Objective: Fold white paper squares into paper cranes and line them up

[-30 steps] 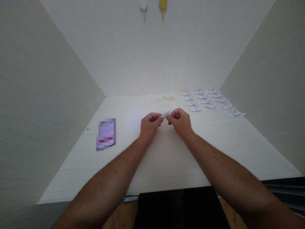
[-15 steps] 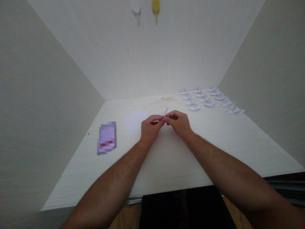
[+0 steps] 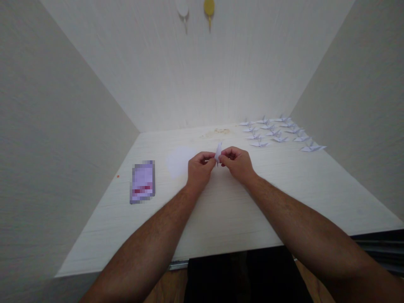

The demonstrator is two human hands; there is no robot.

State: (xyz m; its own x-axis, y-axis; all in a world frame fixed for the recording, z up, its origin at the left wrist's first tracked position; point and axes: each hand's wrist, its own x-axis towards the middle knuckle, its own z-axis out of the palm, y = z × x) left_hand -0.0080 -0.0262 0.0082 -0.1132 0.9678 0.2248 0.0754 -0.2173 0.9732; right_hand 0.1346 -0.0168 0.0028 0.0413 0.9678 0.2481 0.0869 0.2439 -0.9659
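Note:
A small folded piece of white paper [image 3: 219,152] stands upright between my hands, above the middle of the table. My left hand [image 3: 200,167] pinches it from the left with thumb and fingers. From the other side my right hand [image 3: 237,163] grips it, fingers curled. Its exact folds are too small to make out. Beside my left hand lies a stack or sheet of white paper [image 3: 178,160], its right part hidden by the hand. Several folded paper cranes [image 3: 273,133] stand in rows at the back right, apart from my hands.
A blurred-out phone-like object [image 3: 142,182] lies on the white table [image 3: 227,219] at left, with a small orange speck [image 3: 118,176] near the edge. Pale walls enclose the table on three sides. A white hook [image 3: 182,8] and a yellow hook [image 3: 209,7] are on the back wall.
My fingers have parted slightly around the folded paper, so more of it shows and its lower tip is visible. Both hands stay in nearly the same place.

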